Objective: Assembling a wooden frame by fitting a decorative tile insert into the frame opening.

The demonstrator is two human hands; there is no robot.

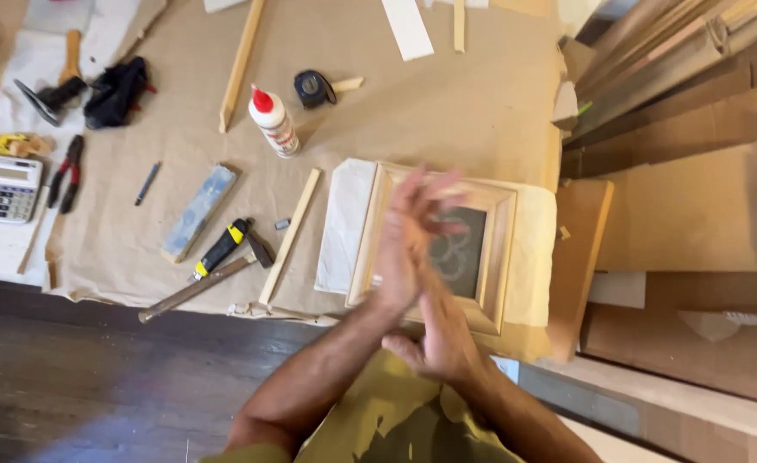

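Palm to palm, the left hand (413, 231) and right hand (438, 339) press flat together, fingers open and blurred, holding nothing. Directly beneath them lies a pale wooden frame (503, 257) on white paper (344, 223). To its left sit a wood strip (290, 236), hammer (202, 283) and knife (220, 249); a glue bottle (274, 122) stands beyond.
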